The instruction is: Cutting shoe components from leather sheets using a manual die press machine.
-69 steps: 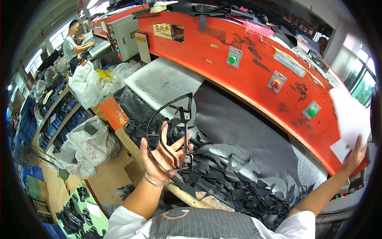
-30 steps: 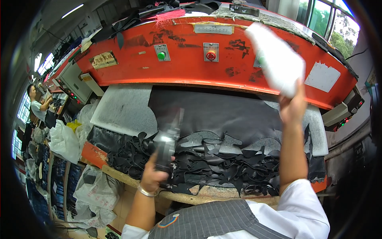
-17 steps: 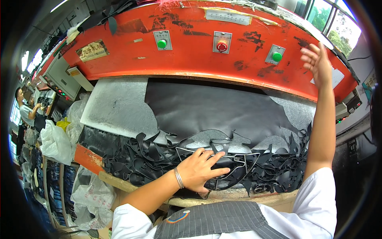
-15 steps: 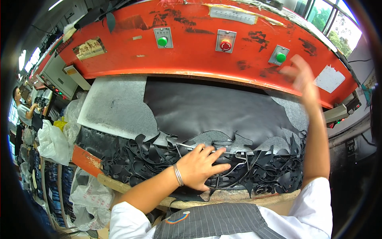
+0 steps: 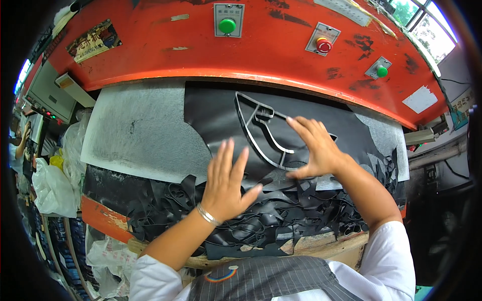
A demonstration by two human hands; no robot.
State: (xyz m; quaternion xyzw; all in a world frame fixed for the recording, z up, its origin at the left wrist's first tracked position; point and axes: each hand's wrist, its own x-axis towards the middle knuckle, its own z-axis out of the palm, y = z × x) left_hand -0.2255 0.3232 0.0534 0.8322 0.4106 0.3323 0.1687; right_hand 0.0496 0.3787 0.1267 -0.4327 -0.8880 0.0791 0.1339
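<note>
Metal frame (image 5: 264, 113), one, two hands (image 5: 226, 185) (image 5: 324, 150), one black sheet (image 5: 216, 115)

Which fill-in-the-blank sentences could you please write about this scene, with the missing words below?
The hand nearer to the metal frame is the person's ____ one.
The sheet beneath the metal frame is ____ in colour.
The silvery bracelet is on the person's ____ wrist.
On the orange-red panel, the red button sits between two ____ buttons.

Missing words: right; black; left; green.
</note>
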